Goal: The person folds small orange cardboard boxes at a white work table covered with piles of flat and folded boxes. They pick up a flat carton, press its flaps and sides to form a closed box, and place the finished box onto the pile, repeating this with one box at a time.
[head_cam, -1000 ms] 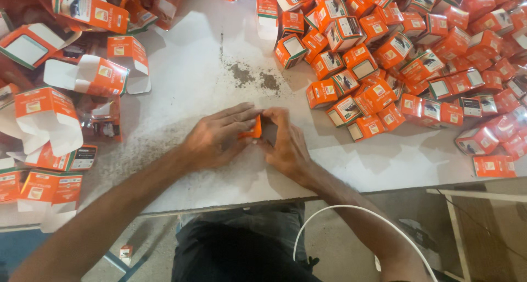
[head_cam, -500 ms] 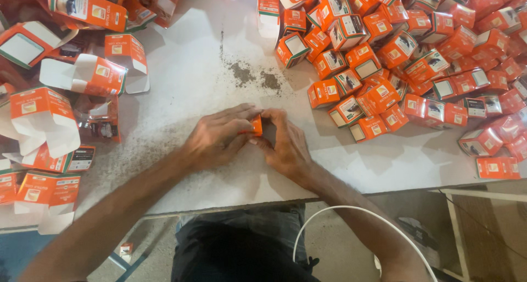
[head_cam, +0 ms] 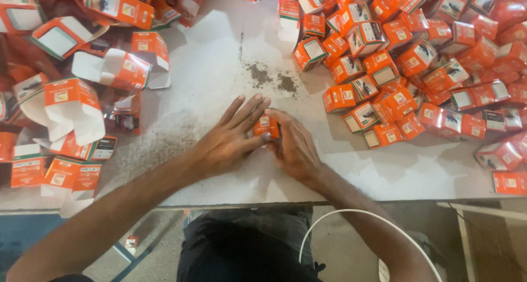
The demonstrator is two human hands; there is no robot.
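Resting on a white table (head_cam: 219, 79), a small orange carton (head_cam: 267, 126) sits pinched between two bare hands near the table's front edge. The left hand (head_cam: 230, 142) lies flat beside the carton, its fingers (head_cam: 247, 109) stretched out long and loosely spread, with the thumb pressing the carton's near side. The right hand (head_cam: 296, 147) curls closely round the carton's other side, fingers bent and closed against it. The carton is small, boxy cardboard, orange with a pale panel on top. Beyond the carton on the table lies a patch of dark grit (head_cam: 272, 79). To the carton's right, a dense heap of folded orange cartons (head_cam: 417, 57) of the same kind covers the table. To its left lie larger, unfolded orange-and-white carton blanks (head_cam: 74, 103), flaps open. A white cable (head_cam: 351, 213) loops below the table's front edge.
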